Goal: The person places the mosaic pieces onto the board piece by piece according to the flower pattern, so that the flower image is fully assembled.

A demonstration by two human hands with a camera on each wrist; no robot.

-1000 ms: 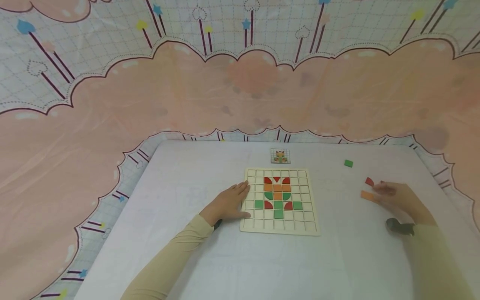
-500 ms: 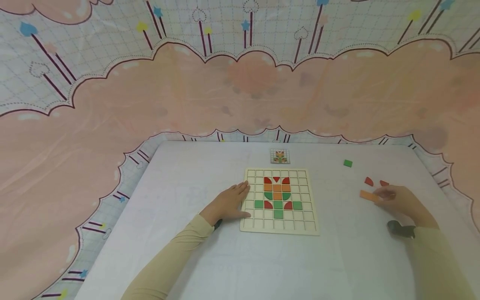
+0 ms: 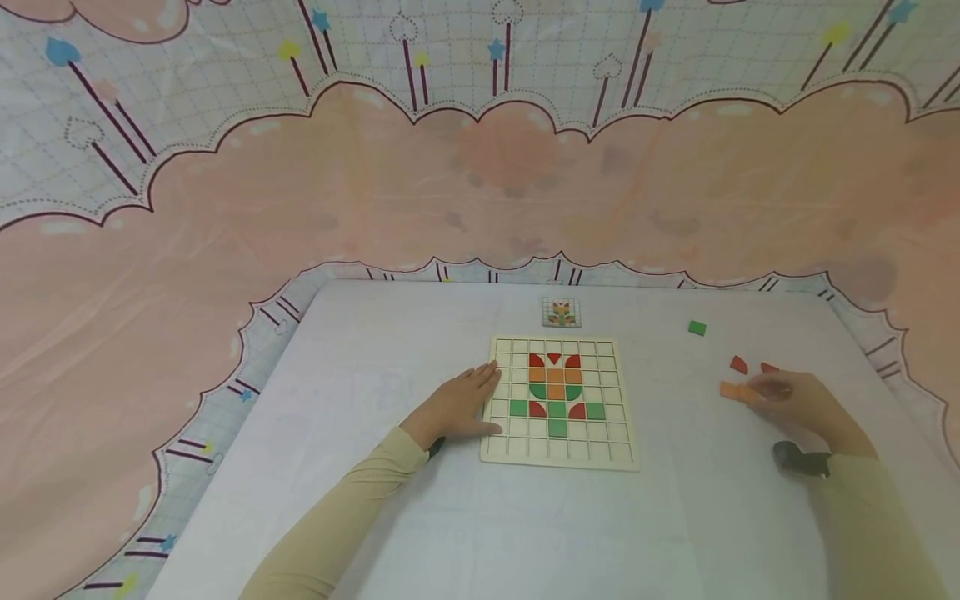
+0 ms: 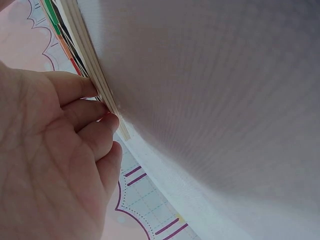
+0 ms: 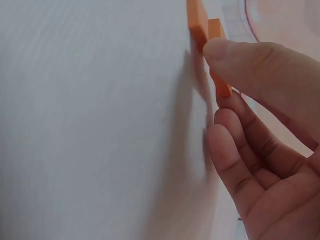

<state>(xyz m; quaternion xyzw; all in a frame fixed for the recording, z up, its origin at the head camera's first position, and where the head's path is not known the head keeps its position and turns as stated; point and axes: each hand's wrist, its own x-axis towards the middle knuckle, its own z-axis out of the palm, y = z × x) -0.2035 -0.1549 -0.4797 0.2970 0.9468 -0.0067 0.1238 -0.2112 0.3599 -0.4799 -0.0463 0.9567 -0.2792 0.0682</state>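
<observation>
Between the thumb and fingers of my right hand (image 3: pixel 802 404), an orange tile (image 5: pixel 221 83) is pinched. In the right wrist view it stands tilted, with a second orange tile (image 5: pixel 196 20) on the table just beyond it. Across the table, my left hand (image 3: pixel 456 406) rests at the left edge of a cream grid board (image 3: pixel 517 450), its fingers extended and its thumb apart. The left wrist view shows fingertips touching the board's side (image 4: pixel 92 55). Red, orange and green tiles form a flower on the board.
A small pattern card (image 3: pixel 561 312) with a similar flower lies behind the board. On the right are a green tile (image 3: pixel 697 328), a red quarter-round tile (image 3: pixel 738 364) and a partly hidden red tile (image 3: pixel 768 367). The white table (image 3: pixel 420 325) ends before a patterned cloth (image 3: pixel 375 183).
My right hand has come down slightly onto the orange tiles, and one now sits pinched apart from the other. A second red tile shows beyond the fingers. My left hand stays put.
</observation>
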